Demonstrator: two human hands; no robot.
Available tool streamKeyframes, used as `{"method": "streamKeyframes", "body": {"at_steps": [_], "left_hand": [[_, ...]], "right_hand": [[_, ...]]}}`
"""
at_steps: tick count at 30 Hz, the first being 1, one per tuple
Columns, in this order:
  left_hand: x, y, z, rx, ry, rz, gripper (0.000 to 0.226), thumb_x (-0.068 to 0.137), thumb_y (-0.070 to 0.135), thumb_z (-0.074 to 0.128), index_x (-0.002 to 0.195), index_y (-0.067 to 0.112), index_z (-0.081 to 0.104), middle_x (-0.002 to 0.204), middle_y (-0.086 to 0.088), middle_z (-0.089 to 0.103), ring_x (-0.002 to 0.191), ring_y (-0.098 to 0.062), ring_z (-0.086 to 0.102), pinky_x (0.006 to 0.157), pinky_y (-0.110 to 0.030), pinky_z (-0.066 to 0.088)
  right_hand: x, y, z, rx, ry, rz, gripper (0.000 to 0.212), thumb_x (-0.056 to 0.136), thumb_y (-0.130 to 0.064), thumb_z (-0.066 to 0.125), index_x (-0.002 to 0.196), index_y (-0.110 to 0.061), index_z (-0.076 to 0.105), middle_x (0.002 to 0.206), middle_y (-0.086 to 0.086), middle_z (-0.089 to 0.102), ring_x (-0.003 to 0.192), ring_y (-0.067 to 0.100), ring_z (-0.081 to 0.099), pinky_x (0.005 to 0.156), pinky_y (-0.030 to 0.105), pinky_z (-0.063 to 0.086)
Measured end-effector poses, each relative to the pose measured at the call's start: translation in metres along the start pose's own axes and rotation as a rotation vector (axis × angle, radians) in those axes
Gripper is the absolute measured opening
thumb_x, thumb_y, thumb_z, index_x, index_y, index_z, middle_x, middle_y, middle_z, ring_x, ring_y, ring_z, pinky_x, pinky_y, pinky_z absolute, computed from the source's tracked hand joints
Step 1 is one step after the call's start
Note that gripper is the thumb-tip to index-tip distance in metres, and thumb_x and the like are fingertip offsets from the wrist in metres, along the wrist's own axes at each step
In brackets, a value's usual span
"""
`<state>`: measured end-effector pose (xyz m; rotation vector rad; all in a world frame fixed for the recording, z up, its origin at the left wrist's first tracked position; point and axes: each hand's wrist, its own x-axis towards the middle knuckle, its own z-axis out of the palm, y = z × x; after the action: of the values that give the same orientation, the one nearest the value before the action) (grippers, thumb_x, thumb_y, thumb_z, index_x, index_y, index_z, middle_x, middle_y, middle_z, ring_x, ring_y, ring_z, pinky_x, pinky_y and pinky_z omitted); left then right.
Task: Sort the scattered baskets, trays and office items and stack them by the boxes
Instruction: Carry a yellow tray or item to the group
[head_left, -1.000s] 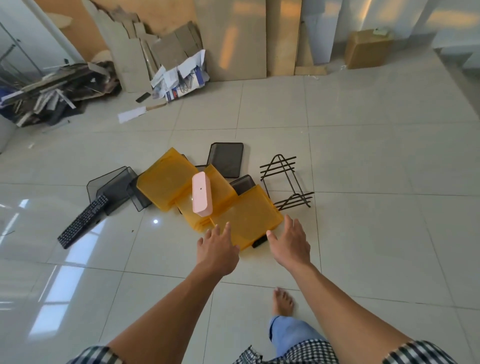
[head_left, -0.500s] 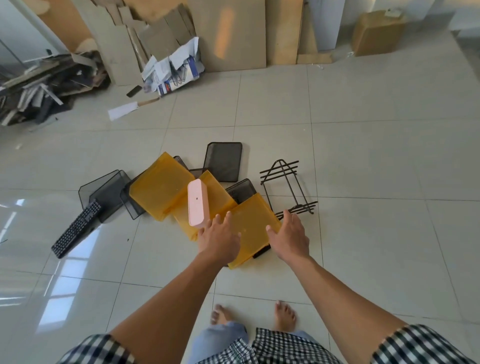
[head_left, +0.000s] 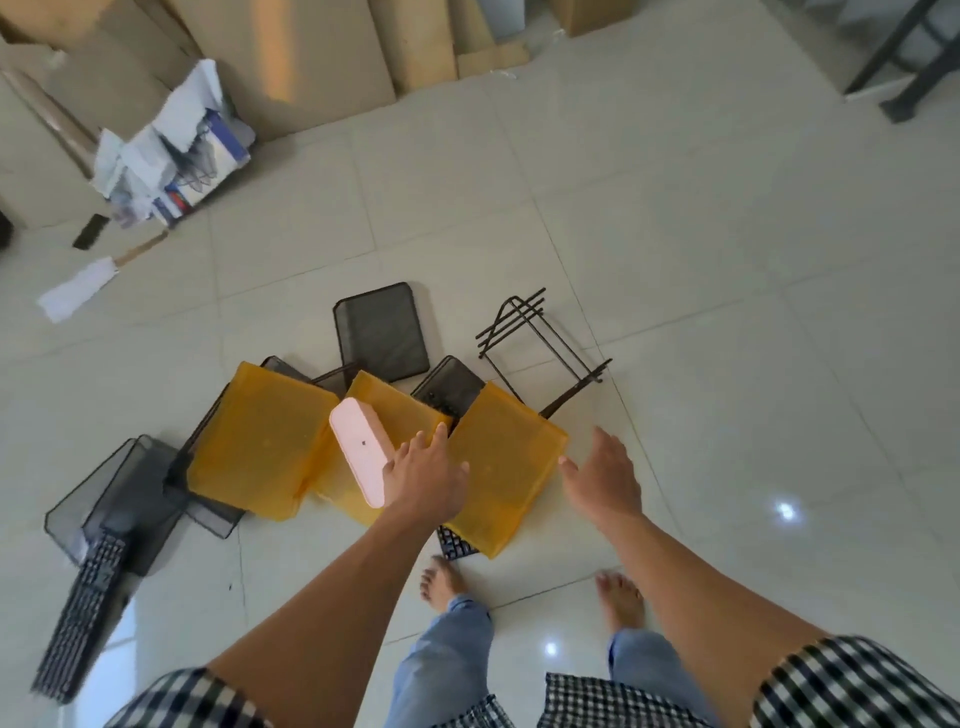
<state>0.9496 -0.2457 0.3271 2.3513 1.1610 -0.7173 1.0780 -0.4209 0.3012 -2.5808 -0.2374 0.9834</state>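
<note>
Left hand (head_left: 426, 478) and right hand (head_left: 605, 478) are spread open, empty, either side of the orange tray (head_left: 506, 467) on the floor (head_left: 727, 364). It looks light, stiff, smooth; grab both long edges.

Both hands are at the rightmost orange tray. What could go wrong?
The pink case lies tilted on the middle tray beside the left hand; a nudge could slide it off. The rightmost orange tray overlaps a black keyboard near a bare foot; lifting may drag it.
</note>
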Motion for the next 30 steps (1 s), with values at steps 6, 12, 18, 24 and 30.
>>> {"method": "streamKeyframes", "body": {"at_steps": [6, 12, 18, 24, 30], "left_hand": [[0.081, -0.054, 0.025, 0.132, -0.137, 0.071, 0.066, 0.1, 0.051, 0.047, 0.156, 0.028, 0.02, 0.156, -0.005, 0.039, 0.143, -0.037, 0.036, 0.111, -0.061, 0.033], [0.171, -0.084, 0.091, 0.143, -0.27, 0.113, 0.065, 0.101, 0.046, 0.048, 0.156, 0.026, 0.021, 0.151, -0.007, 0.044, 0.135, -0.036, 0.046, 0.107, -0.058, 0.043], [0.258, -0.112, 0.182, 0.107, -0.341, 0.1, 0.073, 0.102, 0.04, 0.051, 0.16, 0.018, 0.013, 0.157, -0.011, 0.036, 0.139, -0.037, 0.041, 0.111, -0.056, 0.039], [0.325, -0.127, 0.249, 0.113, -0.309, 0.124, 0.079, 0.103, 0.037, 0.051, 0.16, 0.013, 0.003, 0.157, -0.014, 0.037, 0.134, -0.038, 0.048, 0.104, -0.05, 0.047], [0.361, -0.14, 0.292, 0.004, -0.248, 0.014, 0.048, 0.104, 0.032, 0.05, 0.146, 0.012, 0.041, 0.122, -0.012, 0.062, 0.11, -0.033, 0.061, 0.088, -0.042, 0.052]], "right_hand": [[0.023, -0.005, 0.079, 0.088, -0.028, 0.203, 0.074, 0.101, -0.042, 0.056, 0.158, -0.014, 0.019, 0.163, 0.013, 0.025, 0.147, 0.033, 0.031, 0.116, 0.05, 0.035], [0.069, 0.021, 0.172, 0.126, -0.089, 0.34, 0.074, 0.099, -0.041, 0.06, 0.157, -0.014, 0.023, 0.158, 0.013, 0.034, 0.139, 0.035, 0.044, 0.107, 0.048, 0.043], [0.152, 0.067, 0.266, 0.133, -0.149, 0.419, 0.075, 0.097, -0.039, 0.063, 0.155, -0.011, 0.025, 0.152, 0.015, 0.041, 0.131, 0.036, 0.052, 0.099, 0.042, 0.048], [0.216, 0.117, 0.339, 0.183, -0.202, 0.616, 0.071, 0.099, -0.038, 0.061, 0.153, -0.01, 0.025, 0.147, 0.016, 0.049, 0.128, 0.037, 0.054, 0.087, 0.037, 0.048], [0.237, 0.149, 0.384, 0.431, -0.188, 0.653, 0.04, 0.099, -0.028, 0.059, 0.138, -0.019, 0.052, 0.132, 0.009, 0.062, 0.113, 0.033, 0.06, 0.091, 0.037, 0.05]]}}
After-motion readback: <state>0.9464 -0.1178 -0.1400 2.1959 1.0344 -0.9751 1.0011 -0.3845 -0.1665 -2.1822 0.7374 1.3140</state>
